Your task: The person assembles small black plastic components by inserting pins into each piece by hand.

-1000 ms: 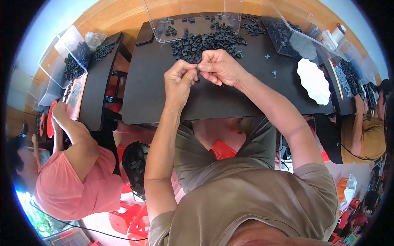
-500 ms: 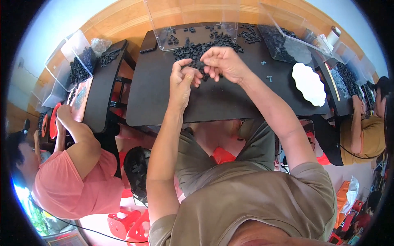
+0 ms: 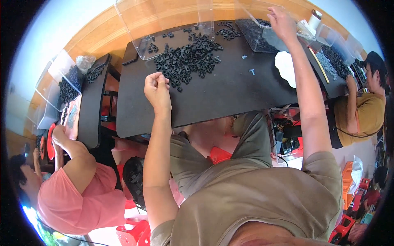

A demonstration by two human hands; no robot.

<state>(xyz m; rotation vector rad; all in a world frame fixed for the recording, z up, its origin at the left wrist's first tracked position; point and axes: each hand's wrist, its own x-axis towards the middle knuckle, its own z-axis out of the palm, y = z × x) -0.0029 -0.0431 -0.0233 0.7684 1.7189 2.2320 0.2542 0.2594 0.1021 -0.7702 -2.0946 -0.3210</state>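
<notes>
My left hand point(image 3: 157, 91) is raised over the near left part of the dark table point(image 3: 230, 96), its fingers curled together. Whatever those fingers hold, if anything, is hidden. Beyond it spreads a pile of small black plastic parts point(image 3: 188, 59), some of them ring-shaped. My right hand point(image 3: 283, 25) reaches far out over a clear plastic bin point(image 3: 262, 43) with black parts inside. Its fingers are apart, and nothing shows between them. A white wavy-edged plate point(image 3: 284, 69) lies beneath my right forearm.
A clear box point(image 3: 141, 41) lies at the table's back left, near a dark flat slab point(image 3: 130, 57). Small metal pieces point(image 3: 252, 72) lie right of the pile. A white bottle point(image 3: 314, 19) stands back right. People work at both sides, one in pink point(image 3: 82, 188), one in mustard point(image 3: 357, 117).
My right hand has left its place beside my left hand and swung far right over the clear bin, its fingers opening. My left hand stays curled, and the whole view has shifted.
</notes>
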